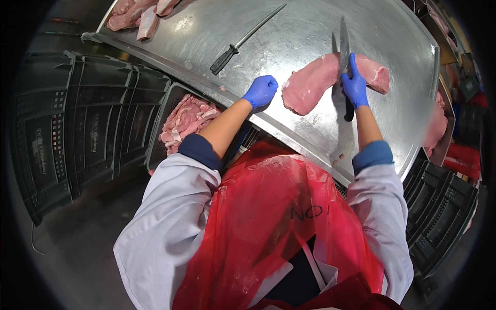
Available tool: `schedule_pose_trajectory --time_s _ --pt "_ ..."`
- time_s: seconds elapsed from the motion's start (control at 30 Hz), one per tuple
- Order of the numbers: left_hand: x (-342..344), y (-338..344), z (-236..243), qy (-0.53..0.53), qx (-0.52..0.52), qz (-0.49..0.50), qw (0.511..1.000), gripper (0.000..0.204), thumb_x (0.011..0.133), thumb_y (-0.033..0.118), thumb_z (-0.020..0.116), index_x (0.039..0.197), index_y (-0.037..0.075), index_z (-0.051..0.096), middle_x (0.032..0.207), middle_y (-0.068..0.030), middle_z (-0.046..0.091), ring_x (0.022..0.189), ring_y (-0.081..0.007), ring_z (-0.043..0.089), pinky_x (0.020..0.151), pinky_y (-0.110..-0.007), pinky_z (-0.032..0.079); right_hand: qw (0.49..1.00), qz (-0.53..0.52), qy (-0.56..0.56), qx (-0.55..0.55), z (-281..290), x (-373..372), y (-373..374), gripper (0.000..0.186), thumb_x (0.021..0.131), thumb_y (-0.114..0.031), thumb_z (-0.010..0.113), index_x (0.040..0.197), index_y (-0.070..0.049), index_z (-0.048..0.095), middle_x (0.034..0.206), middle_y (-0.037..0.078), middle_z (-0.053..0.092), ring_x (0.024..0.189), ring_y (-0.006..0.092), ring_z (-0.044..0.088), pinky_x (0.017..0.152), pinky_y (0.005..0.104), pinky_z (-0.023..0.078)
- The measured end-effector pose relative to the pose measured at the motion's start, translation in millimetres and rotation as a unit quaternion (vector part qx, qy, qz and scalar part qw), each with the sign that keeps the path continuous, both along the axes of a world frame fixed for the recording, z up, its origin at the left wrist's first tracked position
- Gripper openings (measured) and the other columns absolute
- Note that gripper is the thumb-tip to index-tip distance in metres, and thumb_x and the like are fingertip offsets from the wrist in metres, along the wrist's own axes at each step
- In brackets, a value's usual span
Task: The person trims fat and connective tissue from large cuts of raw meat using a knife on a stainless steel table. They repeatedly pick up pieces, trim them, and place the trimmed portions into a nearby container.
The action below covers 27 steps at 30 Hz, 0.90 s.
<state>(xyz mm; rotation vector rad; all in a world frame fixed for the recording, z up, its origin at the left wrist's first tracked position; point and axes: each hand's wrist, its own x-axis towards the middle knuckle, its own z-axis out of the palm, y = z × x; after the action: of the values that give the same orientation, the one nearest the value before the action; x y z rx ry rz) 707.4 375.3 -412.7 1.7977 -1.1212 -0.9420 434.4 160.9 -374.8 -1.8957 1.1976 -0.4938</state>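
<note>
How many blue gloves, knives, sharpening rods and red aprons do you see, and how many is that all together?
Blue gloves: 2
Knife: 1
Sharpening rod: 1
Red apron: 1
Total: 5

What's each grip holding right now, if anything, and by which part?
The right grip holds the long-bladed knife by its black handle. The left grip is curled into a fist; nothing shows in it.
</note>
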Motion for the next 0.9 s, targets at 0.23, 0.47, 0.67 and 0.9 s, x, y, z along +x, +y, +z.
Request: schedule_pose_trajectory --time_s 0.23,0.47,0.67,0.9 --pt "45.9 27.9 27.7 -0.040 -0.100 0.126 0.986 0.012 0.094 0.014 0.067 0.090 0.004 0.066 0.076 0.0000 0.061 0.070 -0.0076 0.055 0.065 -0.026 0.048 0.959 0.055 0.062 0.271 81.9 62.0 155.1 0.075 0.095 -0.008 0.052 0.162 -0.019 0.021 0.080 0.014 0.066 0.057 0.0174 0.062 0.058 0.0352 0.056" --pt "82.5 43.8 28.9 0.009 -0.234 0.245 0.941 0.005 0.091 0.005 0.069 0.093 0.005 0.064 0.076 0.0064 0.055 0.064 -0.0037 0.044 0.057 -0.021 0.040 0.932 0.201 0.157 0.259 127.7 2.5 204.1 0.071 0.098 -0.007 0.044 0.161 -0.010 0.014 0.071 0.018 0.066 0.052 0.0244 0.064 0.055 0.0342 0.056" --pt "51.5 34.4 30.8 -0.016 -0.220 0.218 0.951 0.004 0.092 0.007 0.069 0.094 0.005 0.065 0.077 0.0051 0.056 0.069 -0.0047 0.048 0.061 -0.022 0.042 0.876 0.113 0.130 0.451 214.4 -62.8 194.3 0.070 0.098 -0.004 0.049 0.161 -0.025 0.027 0.084 0.003 0.063 0.059 0.0082 0.058 0.050 0.0249 0.051" --pt "-52.1 -8.1 30.8 -0.091 -0.024 0.058 0.994 0.050 0.080 0.037 0.077 0.105 -0.003 0.060 0.109 -0.0245 0.061 0.099 -0.0371 0.064 0.085 -0.045 0.053 0.978 -0.067 -0.032 0.197 149.6 -59.1 139.9 0.078 0.094 0.000 0.051 0.162 -0.024 0.024 0.077 0.005 0.060 0.054 0.0098 0.053 0.046 0.0252 0.045"
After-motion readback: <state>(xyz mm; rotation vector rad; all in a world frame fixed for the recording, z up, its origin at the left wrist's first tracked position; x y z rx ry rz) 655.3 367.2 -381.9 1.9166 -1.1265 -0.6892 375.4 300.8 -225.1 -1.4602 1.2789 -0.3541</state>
